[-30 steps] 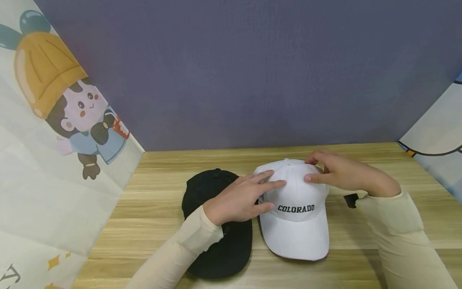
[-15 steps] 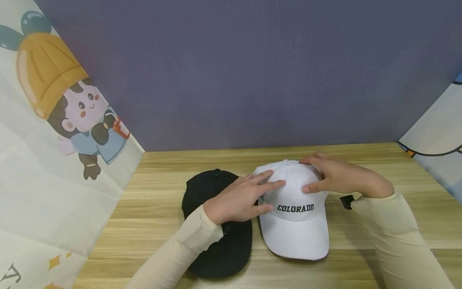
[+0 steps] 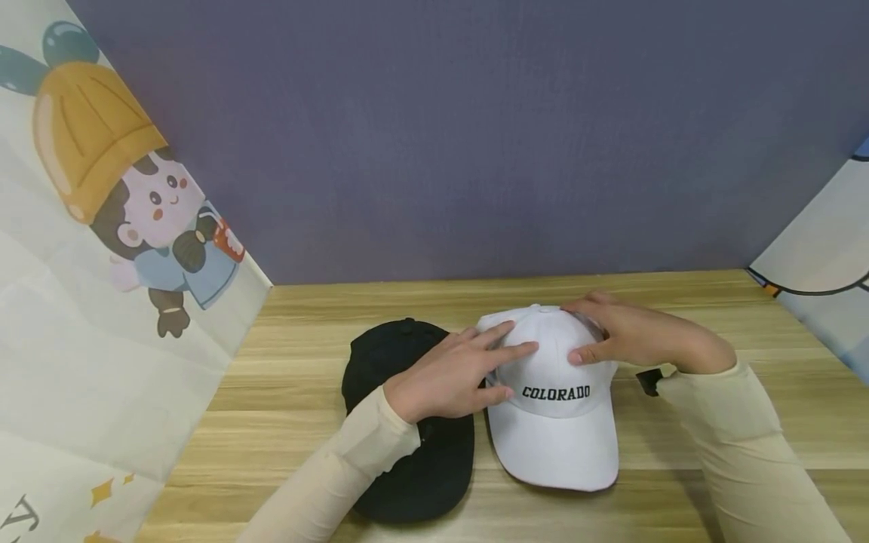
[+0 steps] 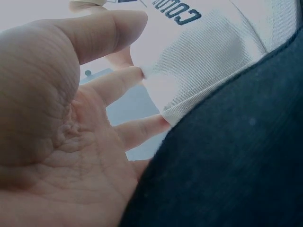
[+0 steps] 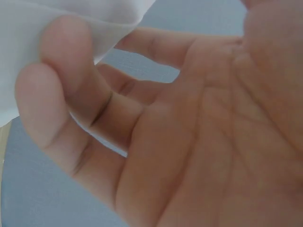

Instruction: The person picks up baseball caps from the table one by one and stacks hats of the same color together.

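A white baseball cap (image 3: 563, 445) lettered COLORADO lies on the table with its brim toward me. My left hand (image 3: 455, 373) reaches over a black cap (image 3: 414, 483), its fairly straight fingers resting on the white cap's left side. At the white cap's right side, my right hand (image 3: 627, 332) holds the crown, thumb on the front and fingers bent over the top and back. The right wrist view shows bent fingertips against the white fabric (image 5: 23, 42). In the left wrist view, fingertips touch the white cap (image 4: 203, 61), and the black cap (image 4: 241, 156) fills the lower right.
The wood-grain table (image 3: 271, 422) meets a dark blue-grey wall (image 3: 475, 151) behind the caps. A light panel with a cartoon figure (image 3: 156, 196) stands at the left, another printed panel (image 3: 821, 234) at the right. A small black piece (image 3: 649, 381) shows beside my right sleeve.
My right hand has shifted slightly left, its fingers coming further over the white cap's crown. The left hand has stayed almost still, and both caps lie nearly where they were.
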Available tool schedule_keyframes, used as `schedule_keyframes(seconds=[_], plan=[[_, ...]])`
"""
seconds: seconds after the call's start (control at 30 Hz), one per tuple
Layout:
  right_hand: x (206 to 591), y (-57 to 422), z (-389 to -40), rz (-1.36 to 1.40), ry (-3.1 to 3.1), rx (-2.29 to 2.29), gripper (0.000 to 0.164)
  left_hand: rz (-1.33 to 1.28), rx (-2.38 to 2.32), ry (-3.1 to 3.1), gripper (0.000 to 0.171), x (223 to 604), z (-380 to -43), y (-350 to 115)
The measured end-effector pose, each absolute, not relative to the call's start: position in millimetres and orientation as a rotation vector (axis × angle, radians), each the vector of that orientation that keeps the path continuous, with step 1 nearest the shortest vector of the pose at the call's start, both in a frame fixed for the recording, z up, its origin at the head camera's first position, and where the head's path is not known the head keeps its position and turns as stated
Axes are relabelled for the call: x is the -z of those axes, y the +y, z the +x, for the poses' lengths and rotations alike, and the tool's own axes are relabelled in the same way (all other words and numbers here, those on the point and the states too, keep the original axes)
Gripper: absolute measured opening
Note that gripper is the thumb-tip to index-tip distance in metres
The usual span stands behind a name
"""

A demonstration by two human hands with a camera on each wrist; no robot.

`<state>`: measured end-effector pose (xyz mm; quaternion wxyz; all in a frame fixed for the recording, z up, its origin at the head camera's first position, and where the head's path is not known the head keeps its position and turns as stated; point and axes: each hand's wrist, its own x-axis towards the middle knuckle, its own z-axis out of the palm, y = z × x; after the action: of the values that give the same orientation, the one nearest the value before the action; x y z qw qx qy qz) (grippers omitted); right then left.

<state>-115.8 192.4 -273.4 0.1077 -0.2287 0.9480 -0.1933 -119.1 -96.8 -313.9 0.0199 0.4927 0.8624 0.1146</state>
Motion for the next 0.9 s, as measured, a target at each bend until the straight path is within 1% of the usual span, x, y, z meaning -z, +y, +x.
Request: schedule_keyframes(seconds=[0.33, 0.57, 0.7, 0.9], plan=[[272.0, 190.9, -115.7, -0.699, 2.8, 0.492, 0.083, 1.513, -0.354, 2.681, 0.06, 315.1, -119.3, -96.7], [268.7, 191.8, -111.4, -0.673, 2.803, 0.467, 0.086, 1.523, -0.402, 2.669, 0.06, 314.1, -120.1, -95.8], [266.3, 189.6, -109.4, -0.68, 2.855, 0.477, 0.078, 1.536, -0.456, 2.681, 0.06, 310.4, -120.4, -98.8], [264.0, 183.1, -109.3, -0.836, 3.038, 0.505, 0.051, 1.521, -0.622, 2.761, 0.058, 301.2, -123.2, -109.9]])
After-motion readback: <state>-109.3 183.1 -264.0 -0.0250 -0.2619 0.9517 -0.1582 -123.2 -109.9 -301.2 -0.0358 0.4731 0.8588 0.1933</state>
